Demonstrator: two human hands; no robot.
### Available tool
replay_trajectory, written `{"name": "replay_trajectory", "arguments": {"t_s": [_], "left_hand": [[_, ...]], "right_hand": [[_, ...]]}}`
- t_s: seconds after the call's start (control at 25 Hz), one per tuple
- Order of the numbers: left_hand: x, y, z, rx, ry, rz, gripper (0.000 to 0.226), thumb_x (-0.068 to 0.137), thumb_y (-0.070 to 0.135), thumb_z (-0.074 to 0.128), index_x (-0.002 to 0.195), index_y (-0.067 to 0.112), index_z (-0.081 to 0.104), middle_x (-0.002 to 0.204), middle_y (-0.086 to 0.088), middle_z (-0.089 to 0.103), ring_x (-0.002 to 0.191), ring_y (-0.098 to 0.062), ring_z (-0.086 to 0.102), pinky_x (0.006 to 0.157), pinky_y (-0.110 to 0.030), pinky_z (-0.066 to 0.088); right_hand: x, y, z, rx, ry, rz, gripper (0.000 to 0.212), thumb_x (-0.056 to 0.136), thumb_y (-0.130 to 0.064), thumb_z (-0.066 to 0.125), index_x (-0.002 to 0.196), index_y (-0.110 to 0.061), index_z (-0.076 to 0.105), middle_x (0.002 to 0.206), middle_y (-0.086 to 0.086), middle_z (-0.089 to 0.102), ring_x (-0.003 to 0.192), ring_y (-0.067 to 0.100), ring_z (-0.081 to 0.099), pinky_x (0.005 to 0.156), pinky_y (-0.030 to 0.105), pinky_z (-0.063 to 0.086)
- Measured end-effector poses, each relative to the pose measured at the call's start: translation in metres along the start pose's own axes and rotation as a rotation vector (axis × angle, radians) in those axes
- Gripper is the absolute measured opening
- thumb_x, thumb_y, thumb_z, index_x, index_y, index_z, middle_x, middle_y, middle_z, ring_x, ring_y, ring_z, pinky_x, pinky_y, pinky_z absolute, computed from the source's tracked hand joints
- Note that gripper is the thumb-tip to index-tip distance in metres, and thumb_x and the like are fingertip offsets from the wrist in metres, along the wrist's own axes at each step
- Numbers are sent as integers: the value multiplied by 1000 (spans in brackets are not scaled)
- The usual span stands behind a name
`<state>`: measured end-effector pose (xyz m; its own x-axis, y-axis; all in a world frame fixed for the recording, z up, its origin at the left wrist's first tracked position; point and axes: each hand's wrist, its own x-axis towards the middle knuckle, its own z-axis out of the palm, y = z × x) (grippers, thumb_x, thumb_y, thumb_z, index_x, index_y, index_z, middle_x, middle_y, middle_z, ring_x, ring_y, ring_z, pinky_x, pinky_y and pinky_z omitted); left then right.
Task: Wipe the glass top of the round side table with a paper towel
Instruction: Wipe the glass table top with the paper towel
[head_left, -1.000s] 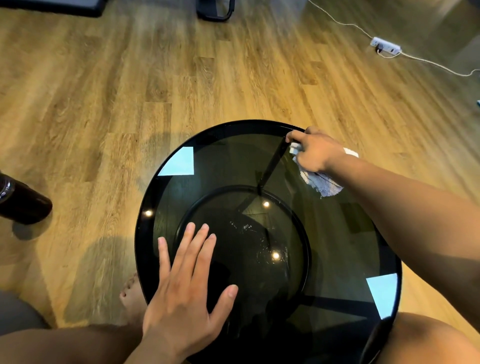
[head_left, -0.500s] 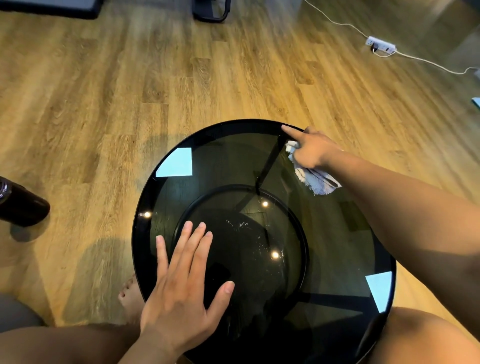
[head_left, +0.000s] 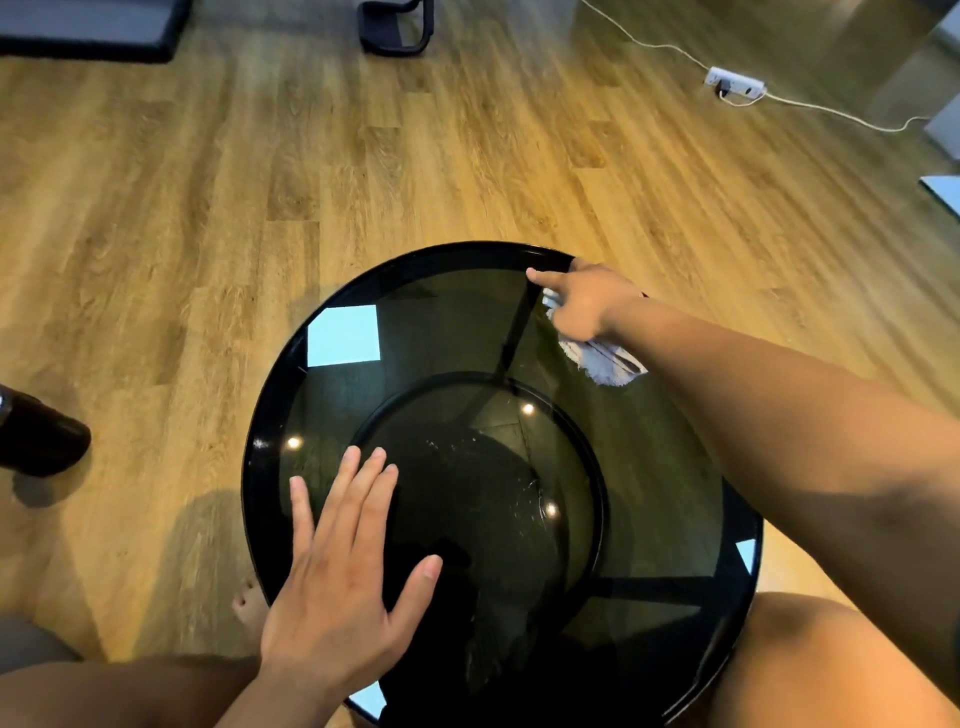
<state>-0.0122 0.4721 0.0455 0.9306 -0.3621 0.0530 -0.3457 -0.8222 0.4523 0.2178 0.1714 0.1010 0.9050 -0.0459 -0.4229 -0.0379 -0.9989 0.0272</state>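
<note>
From the head view, I see one round table with a dark glass top. It sits on a wood floor, right in front of me between my knees.

I look for words or brand names. I can find none that I can read.

I count two hands. My left hand lies flat on the near left part of the glass, fingers spread out and holding nothing. My right hand is at the far right edge of the glass. It presses down on one white paper towel, and one finger points out along the black rim. I see the towel bunched up under the hand, with a part sticking out behind the palm. The towel touches the glass.

Through the glass I see one smaller round shelf below. I count four small bright light spots on the glass, and pale square shines too.

On the floor I count one white power strip with a white cord, far off to the right. One dark bottle lies at the left edge.
</note>
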Motion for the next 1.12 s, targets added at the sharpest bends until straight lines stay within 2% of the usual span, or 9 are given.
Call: {"name": "replay_trajectory", "arguments": {"t_s": [0.08, 0.16, 0.28, 0.36, 0.48, 0.88, 1.12], "left_hand": [[0, 1, 0, -2, 7, -6, 77, 95, 65, 27, 150, 12, 31, 162, -1, 27, 154, -16, 7, 122, -50, -6], [-1, 1, 0, -7, 7, -4, 76, 96, 64, 28, 151, 12, 31, 162, -1, 27, 154, -16, 7, 122, -51, -5], [0, 1, 0, -25, 14, -10, 76, 96, 65, 26, 150, 13, 31, 162, -1, 28, 154, -16, 8, 123, -50, -5], [0, 0, 1, -31, 17, -11, 76, 96, 66, 25, 150, 14, 30, 162, 0, 28, 154, -16, 9, 123, -51, -5], [-1, 1, 1, -40, 16, -18, 76, 96, 67, 24, 150, 15, 28, 162, 0, 28, 154, -16, 9, 123, -52, -4], [0, 0, 1, -25, 19, -13, 76, 96, 64, 29, 151, 12, 31, 161, -1, 29, 154, -16, 10, 123, -49, -6], [0, 1, 0, -32, 19, -8, 75, 95, 61, 33, 152, 11, 30, 162, -1, 28, 154, -17, 9, 123, -51, -5]], "right_hand": [[-3, 9, 8, 41, 32, -24, 80, 79, -15, 42, 149, -51, 22, 147, 13, 33, 125, 37, 40, 84, 39, 46], [2, 10, 5, 117, 3, -2, 82, 77, -14, 41, 147, -52, 22, 148, 12, 33, 120, 36, 45, 79, 38, 49], [9, 2, -5, 134, -16, 17, 88, 71, -11, 39, 146, -53, 21, 145, 13, 34, 100, 32, 55, 61, 35, 47], [8, 2, -4, 137, -18, 1, 81, 70, -12, 39, 140, -52, 27, 137, 13, 40, 89, 30, 55, 57, 34, 42], [7, 5, -1, 133, -14, 0, 72, 72, -12, 40, 133, -49, 30, 132, 10, 41, 91, 31, 54, 60, 34, 43], [10, 3, 0, 132, 13, -7, 75, 72, -13, 39, 137, -50, 29, 133, 11, 42, 89, 29, 55, 58, 34, 42], [8, 3, 1, 136, 37, -14, 75, 74, -14, 38, 139, -50, 29, 135, 11, 43, 94, 29, 54, 59, 33, 40]]}}
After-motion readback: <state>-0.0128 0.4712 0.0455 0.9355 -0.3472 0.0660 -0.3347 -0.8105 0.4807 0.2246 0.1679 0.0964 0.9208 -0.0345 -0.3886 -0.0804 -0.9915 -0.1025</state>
